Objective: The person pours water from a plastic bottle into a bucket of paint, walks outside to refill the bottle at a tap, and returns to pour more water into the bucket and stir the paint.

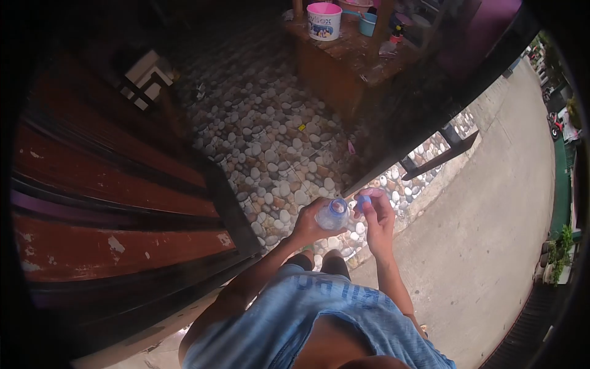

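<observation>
In the head view, my left hand (pixel 308 222) is wrapped round a clear plastic bottle (pixel 332 218) with a blue ring at its open neck. The bottle's mouth faces up toward me. Just to the right, my right hand (pixel 379 216) pinches a blue bottle cap (pixel 363 202) between thumb and fingers. Cap and bottle are apart, with a small gap between them. How much the bottle contains, if anything, I cannot tell.
Pebble-patterned flooring (pixel 270 147) lies ahead. A red-brown slatted panel (pixel 117 246) stands at left. Ahead, a wooden table (pixel 332 58) carries a white bucket (pixel 324 23) with a pink rim and a blue container (pixel 367 24). Concrete pavement (pixel 467 246) stretches along the right.
</observation>
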{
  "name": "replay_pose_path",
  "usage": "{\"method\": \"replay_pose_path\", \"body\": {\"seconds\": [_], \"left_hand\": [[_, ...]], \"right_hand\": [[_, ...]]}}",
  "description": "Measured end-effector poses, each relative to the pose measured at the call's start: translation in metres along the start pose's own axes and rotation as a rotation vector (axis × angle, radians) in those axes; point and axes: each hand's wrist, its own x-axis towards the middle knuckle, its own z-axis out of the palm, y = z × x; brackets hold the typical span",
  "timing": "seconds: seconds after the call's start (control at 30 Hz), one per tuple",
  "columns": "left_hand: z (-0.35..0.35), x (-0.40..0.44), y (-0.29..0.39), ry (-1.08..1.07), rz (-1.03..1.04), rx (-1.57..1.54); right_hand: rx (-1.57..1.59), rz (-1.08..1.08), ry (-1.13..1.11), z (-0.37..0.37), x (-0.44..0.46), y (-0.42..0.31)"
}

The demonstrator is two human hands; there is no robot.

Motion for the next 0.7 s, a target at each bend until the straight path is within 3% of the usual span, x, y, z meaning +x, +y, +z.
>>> {"method": "replay_pose_path", "body": {"seconds": [0.07,0.2,0.33,0.47,0.53,0.6,0.63,0.7], "left_hand": [[-0.018,0.033,-0.005,0.033,-0.022,0.007],[-0.056,0.104,-0.014,0.106,-0.036,-0.071],[-0.09,0.179,-0.019,0.139,-0.051,-0.005],[-0.112,0.254,-0.04,0.284,-0.078,-0.152],[-0.14,0.301,-0.029,0.281,-0.065,-0.05],[-0.16,0.335,-0.027,0.297,-0.087,0.009],[-0.166,0.347,-0.027,0.327,-0.101,0.017],[-0.178,0.382,-0.031,0.363,-0.11,0.03]], "right_hand": [[0.271,0.127,-0.005,0.005,0.044,0.014],[0.484,0.419,0.051,0.007,0.119,0.047],[0.348,0.553,0.058,0.028,0.185,0.052],[0.267,0.588,-0.038,0.036,0.271,0.065],[0.164,0.454,0.025,0.048,0.32,0.06],[0.312,0.403,0.143,0.061,0.361,0.05],[0.106,0.268,0.064,0.057,0.375,0.067],[0.275,0.405,0.14,0.05,0.403,0.065]]}}
